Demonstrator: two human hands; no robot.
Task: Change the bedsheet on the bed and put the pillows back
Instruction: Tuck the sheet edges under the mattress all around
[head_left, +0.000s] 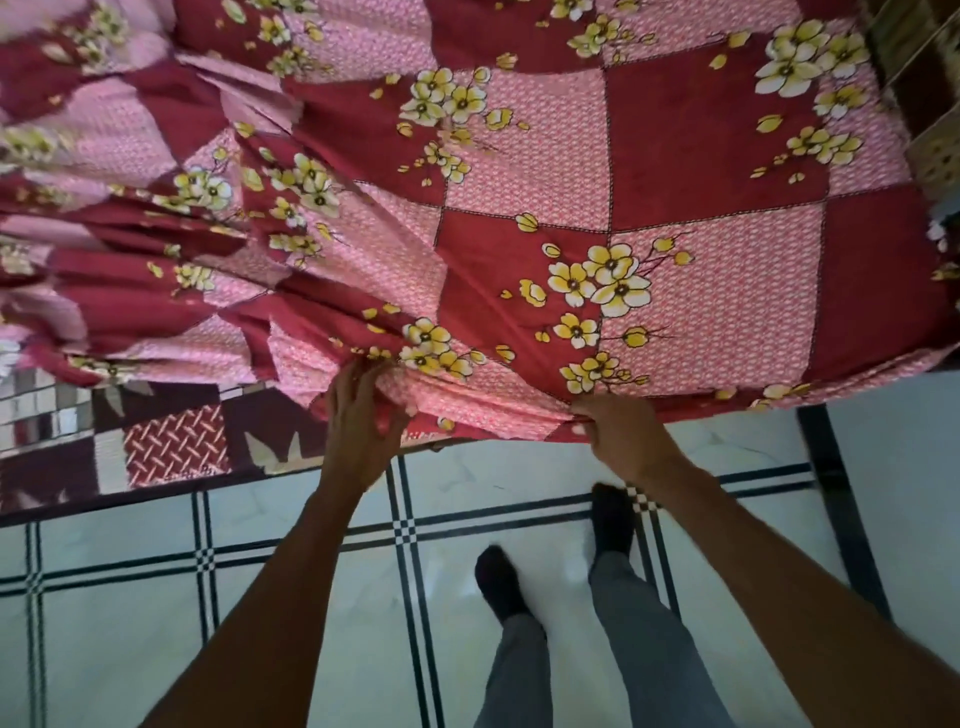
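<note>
Gripping sheet (519, 218) edge, left hand (358, 431) bunching folds, right hand (623, 436) pinching hem just beside, bed (171, 447) exposed left of left hand

The bedsheet (519, 208) is thin printed cloth, matt, creased into folds toward nine o'clock. Toward six o'clock the tiled floor (291, 597) looks smooth and glossy.

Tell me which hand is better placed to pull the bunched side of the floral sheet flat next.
Left, probably. The left hand already grips the floral sheet right where the folds gather, with the uncovered darker cover on its side. The right hand holds the edge where the sheet already lies smoother.
</note>
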